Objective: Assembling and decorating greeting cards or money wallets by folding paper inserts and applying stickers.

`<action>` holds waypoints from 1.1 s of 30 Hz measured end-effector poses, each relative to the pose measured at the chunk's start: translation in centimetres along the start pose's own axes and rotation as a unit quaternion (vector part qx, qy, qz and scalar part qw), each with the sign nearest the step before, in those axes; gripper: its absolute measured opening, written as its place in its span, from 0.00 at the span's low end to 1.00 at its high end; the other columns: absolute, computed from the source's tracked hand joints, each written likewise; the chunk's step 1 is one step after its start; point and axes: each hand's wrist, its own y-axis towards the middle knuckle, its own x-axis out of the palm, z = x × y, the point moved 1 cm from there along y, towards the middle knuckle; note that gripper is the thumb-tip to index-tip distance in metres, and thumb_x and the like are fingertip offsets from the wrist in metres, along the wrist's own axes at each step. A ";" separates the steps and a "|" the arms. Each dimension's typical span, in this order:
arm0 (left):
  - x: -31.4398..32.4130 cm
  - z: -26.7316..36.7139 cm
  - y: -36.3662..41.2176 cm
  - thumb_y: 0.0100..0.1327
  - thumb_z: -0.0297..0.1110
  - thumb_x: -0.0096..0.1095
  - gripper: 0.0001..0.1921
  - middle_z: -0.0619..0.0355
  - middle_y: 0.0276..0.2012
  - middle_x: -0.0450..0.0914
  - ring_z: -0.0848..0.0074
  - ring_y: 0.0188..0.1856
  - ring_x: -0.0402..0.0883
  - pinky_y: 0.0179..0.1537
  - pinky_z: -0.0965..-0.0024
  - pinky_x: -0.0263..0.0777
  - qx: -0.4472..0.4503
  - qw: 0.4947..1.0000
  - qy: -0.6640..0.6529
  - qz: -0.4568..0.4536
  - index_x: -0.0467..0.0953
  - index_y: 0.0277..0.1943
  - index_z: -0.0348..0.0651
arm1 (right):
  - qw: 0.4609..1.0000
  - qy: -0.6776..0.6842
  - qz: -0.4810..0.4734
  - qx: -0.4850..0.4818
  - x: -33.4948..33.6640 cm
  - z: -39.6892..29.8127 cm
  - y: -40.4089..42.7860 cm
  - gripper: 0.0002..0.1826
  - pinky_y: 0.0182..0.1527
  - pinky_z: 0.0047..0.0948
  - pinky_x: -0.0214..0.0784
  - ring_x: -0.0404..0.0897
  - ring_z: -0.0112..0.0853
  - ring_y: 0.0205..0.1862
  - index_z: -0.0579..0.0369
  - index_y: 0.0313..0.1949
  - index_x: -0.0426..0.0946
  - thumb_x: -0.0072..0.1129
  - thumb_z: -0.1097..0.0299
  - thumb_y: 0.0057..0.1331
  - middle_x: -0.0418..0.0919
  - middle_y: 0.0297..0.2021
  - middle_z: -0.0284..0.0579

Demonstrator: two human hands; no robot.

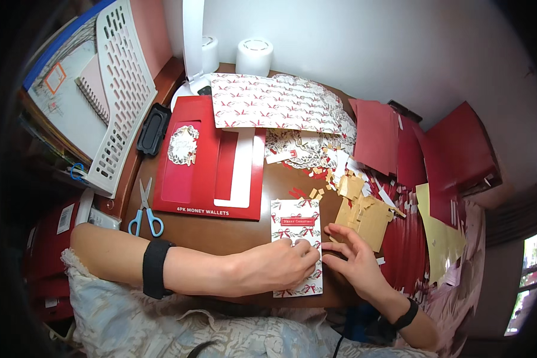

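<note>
A white card [296, 279] with a print of red bows and green sprigs lies upright before me on the brown table. A small red label [298, 221] with writing is on its upper part. My left hand [284, 264] rests across the card's middle, its fingers bent down onto the surface. Whether something small is between those fingertips is hidden. Along the card's right edge, my right hand [351, 259] has its fingers apart, with the tips at or very near the edge and nothing visible in them.
Blue-handled scissors [146, 212] lie left of a red cardboard package [206, 179]. Behind are a patterned sheet [273, 103] and wreath cut-outs [313, 145]. Tan paper pieces [362, 219] and stacked red envelopes [405, 241] crowd the right. A white lamp [193, 44] and a perforated organizer [121, 94] stand farther back.
</note>
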 end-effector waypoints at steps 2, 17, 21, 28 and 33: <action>0.2 0.0 0.2 0.61 0.34 0.59 0.12 0.55 0.41 0.76 0.72 0.44 0.77 0.34 0.73 0.75 -0.002 0.999 -0.002 0.050 0.80 0.43 0.35 | 0.998 0.050 0.009 0.027 0.2 0.1 0.2 0.34 0.59 0.27 0.73 0.75 0.29 0.57 0.63 0.68 0.61 0.63 0.83 0.64 0.67 0.65 0.47; -4.0 -7.8 -1.8 0.53 0.25 0.61 0.05 0.43 0.37 0.81 0.56 0.36 0.86 0.33 0.59 0.81 -0.142 0.984 -0.097 -0.047 0.80 0.30 0.31 | 0.998 0.017 -0.008 0.063 0.0 -2.1 0.5 0.21 0.43 0.22 0.76 0.83 0.22 0.45 0.60 0.60 0.71 0.62 0.76 0.69 0.83 0.46 0.39; -1.2 -10.1 -1.5 0.52 0.22 0.61 0.05 0.45 0.37 0.81 0.54 0.37 0.86 0.34 0.57 0.81 -0.142 0.981 -0.100 -0.088 0.81 0.32 0.31 | 0.997 0.021 -0.026 0.067 0.3 -1.5 0.5 0.18 0.42 0.22 0.77 0.83 0.21 0.44 0.59 0.58 0.71 0.61 0.74 0.71 0.83 0.45 0.38; -1.7 -11.2 -1.9 0.54 0.20 0.60 0.04 0.45 0.37 0.81 0.53 0.38 0.85 0.36 0.57 0.80 -0.167 0.976 -0.087 -0.108 0.79 0.32 0.30 | 0.996 0.007 -0.049 0.074 1.2 -0.7 1.4 0.16 0.42 0.21 0.76 0.82 0.20 0.42 0.59 0.57 0.70 0.58 0.75 0.72 0.82 0.45 0.39; -1.3 -11.5 -4.0 0.53 0.19 0.62 0.03 0.45 0.35 0.81 0.53 0.39 0.85 0.38 0.57 0.80 -0.071 0.983 -0.100 0.138 0.78 0.32 0.31 | 0.993 0.010 -0.096 0.071 2.7 -0.6 2.4 0.17 0.42 0.21 0.75 0.81 0.20 0.41 0.60 0.58 0.67 0.57 0.75 0.72 0.80 0.46 0.39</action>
